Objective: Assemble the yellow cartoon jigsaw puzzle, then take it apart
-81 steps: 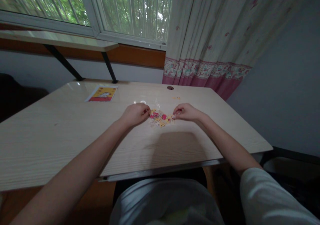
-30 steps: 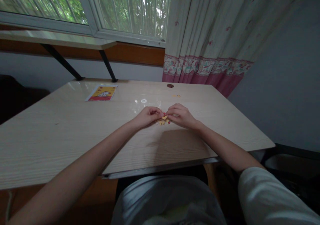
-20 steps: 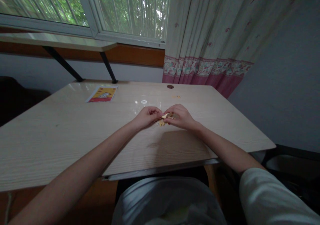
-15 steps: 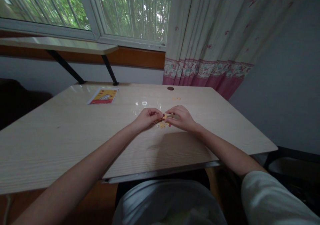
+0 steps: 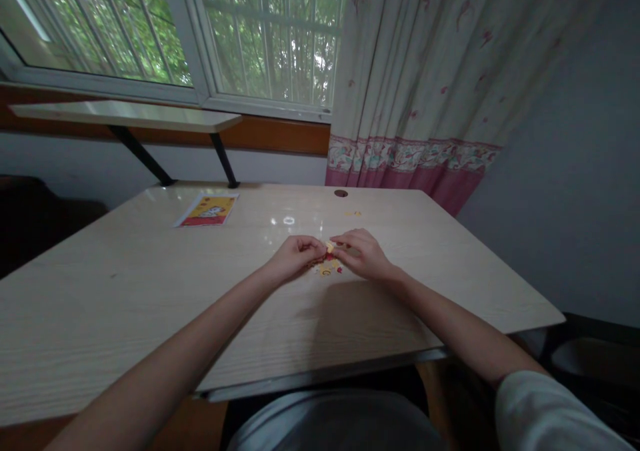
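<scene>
Over the middle of the desk, my left hand point(image 5: 301, 254) is closed in a pinch on a small yellow-and-red puzzle piece point(image 5: 329, 246). More small pieces seem to be tucked under its curled fingers, but they are too small to make out. My right hand point(image 5: 361, 249) is just to the right of that piece, thumb and index finger apart, fingertips close to its edge; whether they touch it I cannot tell. Below the hands lie several loose yellow and red puzzle pieces point(image 5: 326, 271) on the desk top.
A yellow-and-red picture sheet point(image 5: 209, 211) lies at the back left of the pale wooden desk point(image 5: 165, 291). Small yellow pieces point(image 5: 357, 213) rest farther back, near a round cable hole point(image 5: 341, 193). A raised shelf point(image 5: 150, 115) stands at the back left; a curtain point(image 5: 400, 104) hangs behind.
The whole view has tilted up slightly, so everything sits lower. The held piece appears turned between my hands, showing yellow above and red below. Both hands stay in about the same place over the desk.
</scene>
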A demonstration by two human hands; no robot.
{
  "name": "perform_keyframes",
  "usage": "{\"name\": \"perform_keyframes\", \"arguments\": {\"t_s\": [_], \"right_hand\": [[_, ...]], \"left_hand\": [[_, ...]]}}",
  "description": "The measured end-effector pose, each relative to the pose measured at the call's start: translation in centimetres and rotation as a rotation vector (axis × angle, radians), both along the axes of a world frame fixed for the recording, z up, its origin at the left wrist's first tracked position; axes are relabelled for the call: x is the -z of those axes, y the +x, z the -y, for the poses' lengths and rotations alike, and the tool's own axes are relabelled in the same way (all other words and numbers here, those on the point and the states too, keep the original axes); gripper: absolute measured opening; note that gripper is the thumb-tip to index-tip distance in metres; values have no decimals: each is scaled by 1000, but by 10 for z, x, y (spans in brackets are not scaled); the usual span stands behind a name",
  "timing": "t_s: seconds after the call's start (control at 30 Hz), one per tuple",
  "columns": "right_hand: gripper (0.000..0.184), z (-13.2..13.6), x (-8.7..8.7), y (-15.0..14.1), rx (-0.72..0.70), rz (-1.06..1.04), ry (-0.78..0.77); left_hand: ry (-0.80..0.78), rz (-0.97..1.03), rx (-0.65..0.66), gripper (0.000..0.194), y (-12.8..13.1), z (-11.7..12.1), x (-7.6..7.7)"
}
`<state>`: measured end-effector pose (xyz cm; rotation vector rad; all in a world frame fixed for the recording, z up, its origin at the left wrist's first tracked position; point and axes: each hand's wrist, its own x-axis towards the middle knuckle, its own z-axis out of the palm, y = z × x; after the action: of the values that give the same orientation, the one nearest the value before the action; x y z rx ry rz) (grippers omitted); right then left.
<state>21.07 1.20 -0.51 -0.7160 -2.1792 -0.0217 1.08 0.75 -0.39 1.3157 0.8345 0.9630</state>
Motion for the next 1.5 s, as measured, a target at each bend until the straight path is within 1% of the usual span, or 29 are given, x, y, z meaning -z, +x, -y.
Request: {"name": "perform_keyframes", "arguments": {"t_s": [0.1, 0.27, 0.4, 0.57, 0.67, 0.73, 0.8, 1.0, 1.17, 1.27, 1.37, 1.5], "right_hand": [[17, 0, 0, -1, 2, -24, 7], [21, -2, 2, -2, -5, -11, 50], [19, -3, 2, -2, 9, 1, 69], [18, -2, -1, -3, -10, -7, 110], [18, -2, -1, -3, 17, -31, 119], [16, -2, -1, -5, 45, -74, 95], [14, -1, -1, -7, 58, -127, 13], [16, 2, 1, -17, 55, -354, -502], [23, -3, 6, -21, -11, -502, -797], [23, -6, 7, -23, -52, -600, -872], [23, -6, 6, -23, -63, -655, -881], [23, -4, 3, -24, -51, -662, -882]], "left_hand": [[11, 5, 7, 23, 0, -1, 1], [35, 11, 5, 21, -1, -1, 2], [19, 21, 18, 21, 0, 0, 0], [11, 31, -15, 22, 1, 0, -1], [9, 32, -26, 23, 0, 0, 0], [21, 25, -35, 22, 0, 0, -1], [39, 25, -53, 20, 0, 0, -1], [65, 54, -90, 16, 0, -2, 1], [56, 29, -97, 18, 0, -2, 1], [52, 12, -104, 19, 0, -1, -1], [51, 23, -133, 19, 0, -2, -1], [31, 31, -167, 20, 0, -3, 0]]}}
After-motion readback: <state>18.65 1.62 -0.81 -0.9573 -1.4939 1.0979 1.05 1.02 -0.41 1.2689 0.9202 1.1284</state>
